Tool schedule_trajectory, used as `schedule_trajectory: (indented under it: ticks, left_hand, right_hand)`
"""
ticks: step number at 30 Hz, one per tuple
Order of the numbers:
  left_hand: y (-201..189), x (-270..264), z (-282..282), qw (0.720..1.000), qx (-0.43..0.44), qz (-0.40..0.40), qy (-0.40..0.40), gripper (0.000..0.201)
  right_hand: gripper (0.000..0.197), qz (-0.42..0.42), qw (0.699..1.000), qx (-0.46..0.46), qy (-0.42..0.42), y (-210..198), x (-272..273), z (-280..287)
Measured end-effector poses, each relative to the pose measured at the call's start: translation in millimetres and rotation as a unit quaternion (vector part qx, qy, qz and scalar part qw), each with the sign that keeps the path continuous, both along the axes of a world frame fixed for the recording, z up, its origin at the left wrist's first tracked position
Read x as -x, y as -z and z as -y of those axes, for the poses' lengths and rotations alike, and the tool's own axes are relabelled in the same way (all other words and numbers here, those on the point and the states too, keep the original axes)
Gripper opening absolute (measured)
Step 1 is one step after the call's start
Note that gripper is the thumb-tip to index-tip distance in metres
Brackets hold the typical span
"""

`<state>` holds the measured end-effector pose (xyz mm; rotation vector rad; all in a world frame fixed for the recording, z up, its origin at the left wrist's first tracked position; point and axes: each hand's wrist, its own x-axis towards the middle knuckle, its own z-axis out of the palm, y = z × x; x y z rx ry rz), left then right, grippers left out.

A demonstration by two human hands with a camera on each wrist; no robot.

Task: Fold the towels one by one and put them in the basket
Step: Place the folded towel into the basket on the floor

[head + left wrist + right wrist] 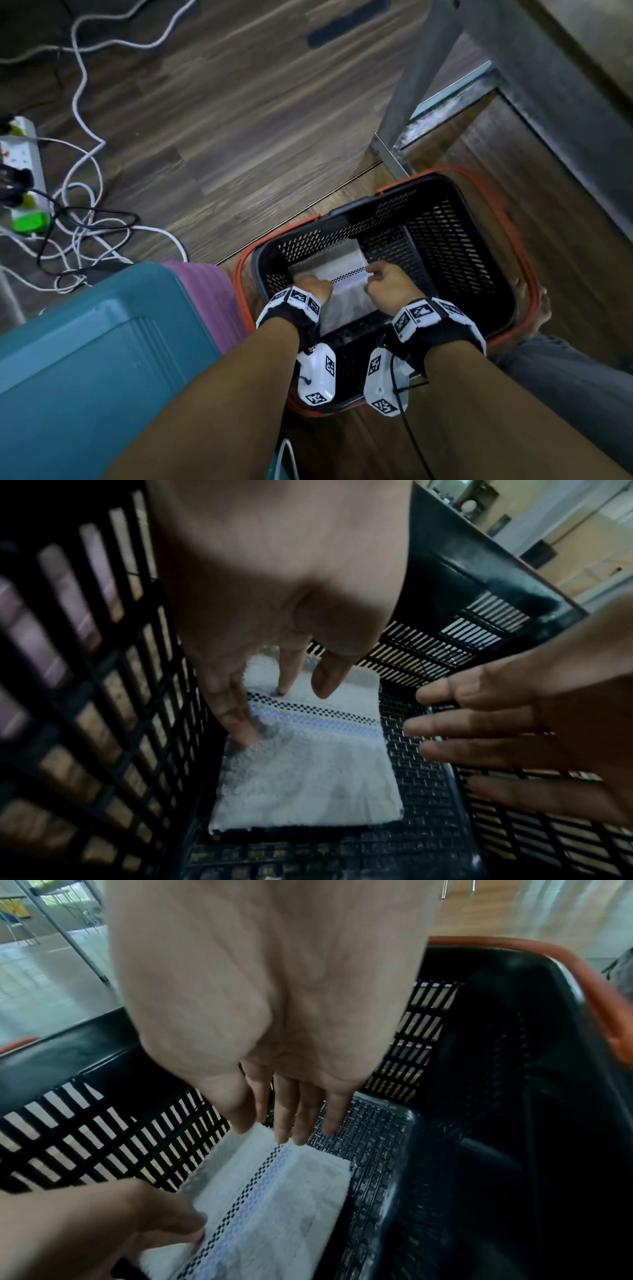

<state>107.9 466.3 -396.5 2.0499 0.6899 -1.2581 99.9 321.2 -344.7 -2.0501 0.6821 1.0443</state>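
A folded white towel (349,305) with a checked black and blue stripe lies flat on the floor of the black basket (445,240), in its left part. Both my hands are down inside the basket. My left hand (313,286) points its straight fingers down, and their tips touch the towel (308,777) near the stripe, close to the basket's left wall (103,696). My right hand (390,284) is open with straight fingers (291,1134) just above the towel's (274,1204) right edge, holding nothing. The basket's right half (479,1123) shows bare mesh.
The basket has an orange rim (507,222) and stands on a wooden floor. A teal box (85,359) and a pink item (205,291) sit at its left. A power strip with tangled cables (24,171) lies far left. A metal table leg (411,102) stands behind; my trouser leg (565,377) is at right.
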Motion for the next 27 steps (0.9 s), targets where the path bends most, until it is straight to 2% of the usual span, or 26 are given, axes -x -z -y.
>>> schedule_trajectory:
  ticks: [8, 13, 19, 24, 27]
  left_hand:
    - [-1.2, -3.9, -3.3, 0.999, -0.022, 0.029, 0.037, 0.039]
    - [-7.8, 0.3, 2.4, 0.997, -0.042, 0.027, 0.062, 0.041]
    - [-43.3, -12.4, 13.6, 0.995, -0.077, 0.061, 0.028, 0.042]
    - [-90.8, -29.7, 15.7, 0.994, 0.032, 0.096, 0.044, 0.034]
    - [-134.9, -40.1, 17.6, 0.986, 0.103, 0.117, 0.061, 0.022]
  right_hand:
    - [0.034, 0.016, 1.000, -0.009, 0.021, -1.2, -2.2, -0.5]
    - [0.034, 0.028, 0.999, -0.016, 0.028, -9.8, -6.5, 1.8]
    - [0.035, 0.068, 0.997, -0.016, 0.031, -31.2, -10.4, 5.5]
    - [0.027, 0.127, 0.990, -0.029, 0.045, -68.8, -22.7, 6.4]
    - [0.023, 0.184, 0.983, 0.011, 0.027, -113.1, -40.2, 10.8]
